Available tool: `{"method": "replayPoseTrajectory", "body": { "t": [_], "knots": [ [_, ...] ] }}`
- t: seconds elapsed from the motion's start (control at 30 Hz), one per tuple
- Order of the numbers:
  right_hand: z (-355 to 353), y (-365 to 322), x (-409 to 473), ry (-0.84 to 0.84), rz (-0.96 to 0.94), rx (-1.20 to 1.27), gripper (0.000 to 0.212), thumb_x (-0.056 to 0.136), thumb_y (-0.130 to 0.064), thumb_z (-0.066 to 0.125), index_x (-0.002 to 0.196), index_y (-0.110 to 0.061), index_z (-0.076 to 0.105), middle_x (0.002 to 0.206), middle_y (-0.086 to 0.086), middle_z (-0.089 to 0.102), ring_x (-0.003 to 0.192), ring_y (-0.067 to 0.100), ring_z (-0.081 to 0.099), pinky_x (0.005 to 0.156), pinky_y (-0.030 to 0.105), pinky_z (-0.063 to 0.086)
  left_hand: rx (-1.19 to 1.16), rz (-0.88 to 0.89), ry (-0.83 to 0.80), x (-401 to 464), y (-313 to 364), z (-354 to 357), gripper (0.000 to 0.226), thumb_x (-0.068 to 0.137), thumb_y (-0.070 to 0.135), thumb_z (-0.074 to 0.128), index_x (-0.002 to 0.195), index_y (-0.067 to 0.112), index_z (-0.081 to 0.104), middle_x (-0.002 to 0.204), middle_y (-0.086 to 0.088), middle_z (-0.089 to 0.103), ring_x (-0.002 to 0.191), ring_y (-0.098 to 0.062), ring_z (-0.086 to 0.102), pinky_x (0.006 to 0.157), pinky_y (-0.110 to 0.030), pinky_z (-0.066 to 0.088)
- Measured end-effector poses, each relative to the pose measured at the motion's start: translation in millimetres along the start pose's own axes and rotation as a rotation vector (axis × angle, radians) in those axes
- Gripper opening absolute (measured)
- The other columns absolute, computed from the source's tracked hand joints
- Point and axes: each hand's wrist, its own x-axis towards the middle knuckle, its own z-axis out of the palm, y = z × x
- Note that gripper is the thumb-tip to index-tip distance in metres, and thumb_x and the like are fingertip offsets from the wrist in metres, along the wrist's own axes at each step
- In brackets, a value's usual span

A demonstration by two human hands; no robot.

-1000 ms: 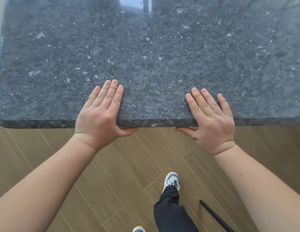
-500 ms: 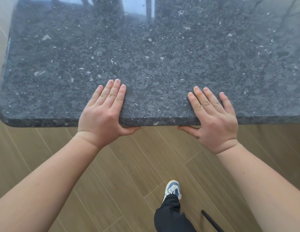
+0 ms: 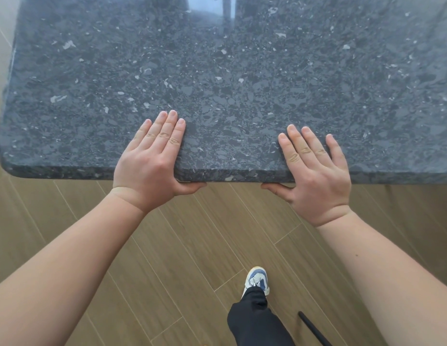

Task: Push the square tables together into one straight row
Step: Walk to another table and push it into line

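The person stands at the near edge of 1 dark speckled stone table [image 3: 242, 78], which fills the upper part of the view over a wood-plank floor [image 3: 192, 245]; both hands have hold of that edge, well apart from each other; the left hand [image 3: 152, 161] lays its 4 fingers flat on the top while the thumb hooks under the rim, so it is clamping the slab rather than resting loose; the right hand [image 3: 317, 168] does the same, fingers spread on the stone and thumb tucked beneath; 1 shoe [image 3: 257, 279] is planted forward under the arms, with a dark trouser leg above it, and a thin black rod [image 3: 314, 329] lies on the floor nearby; to my eye this is the pushing step, with arms braced to drive the table away from the body; no 2nd table shows here, so how near the row is cannot be told; the next move calls for even pressure through both palms, so the table slides straight and does not swing toward its rounded left corner [image 3: 7, 161].
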Motion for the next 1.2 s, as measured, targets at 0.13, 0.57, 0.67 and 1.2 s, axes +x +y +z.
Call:
{"method": "replayPoseTrajectory", "body": {
  "t": [0.13,0.57,0.67,1.2],
  "knots": [
    [-2.3,0.8,0.5,-0.026,0.008,0.017,0.088,0.087,-0.077,0.053,0.149,-0.015,0.048,0.156,0.005,0.045,0.145,0.025,0.043,0.116,0.056,0.032,-0.039,-0.02,-0.017,1.1,0.8,-0.8,0.114,0.076,0.084,0.055,0.153,0.002,0.037,0.16,-0.015,0.036,0.151,-0.028,0.032,0.123,-0.049,0.025],
    [-40.4,-1.7,13.1,-0.463,0.074,0.093,0.088,0.091,-0.067,0.044,0.162,-0.025,0.012,0.17,-0.004,0.01,0.157,0.018,0.007,0.126,0.048,0.002,-0.098,-0.188,-0.306,9.5,11.0,-28.7,0.128,0.06,0.094,0.05,0.159,0.02,0.018,0.168,-0.001,0.02,0.156,-0.017,0.011,0.127,-0.037,0.003],
    [-56.8,6.2,25.2,-0.598,0.117,0.299,0.083,0.094,-0.044,0.057,0.162,-0.027,0.012,0.17,-0.007,0.006,0.157,0.014,-0.001,0.126,0.04,-0.008,-0.178,-0.274,-0.428,17.5,18.7,-42.5,0.131,0.058,0.089,0.061,0.16,0.024,0.012,0.17,0.004,0.01,0.157,-0.013,0.001,0.127,-0.038,-0.002],
    [-260.4,17.1,15.2,-0.269,0.586,1.048,0.042,0.096,-0.011,0.049,0.125,-0.04,0.054,0.115,-0.02,0.064,0.108,-0.005,0.059,0.093,0.022,0.048,-1.121,-0.741,-0.087,-1.5,155.5,-257.2,0.034,0.102,0.007,0.052,0.131,0.026,0.055,0.118,0.004,0.07,0.111,-0.008,0.067,0.099,-0.033,0.053]
  ]
}}
